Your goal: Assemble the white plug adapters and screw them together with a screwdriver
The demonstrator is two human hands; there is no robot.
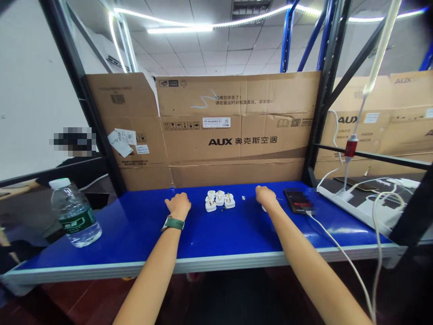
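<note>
Head: white plugs (219, 199) between both hands (179, 206) (265, 197)

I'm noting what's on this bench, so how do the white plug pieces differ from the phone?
The white plug pieces are pale with brass-coloured prongs; the phone is dark and flat. The white plug pieces sit clustered; the phone is single, with a white cable at its near edge. Both rest on the blue tabletop.

I get a bright feed, lit by a white tube (180, 30) and light strip (267, 12) across the top. Glare whitens the table (323, 230) at lower right; the floor (81, 293) at lower left lies in shadow. The lens stretches the edges, and pixelation masks patches left and right.
</note>
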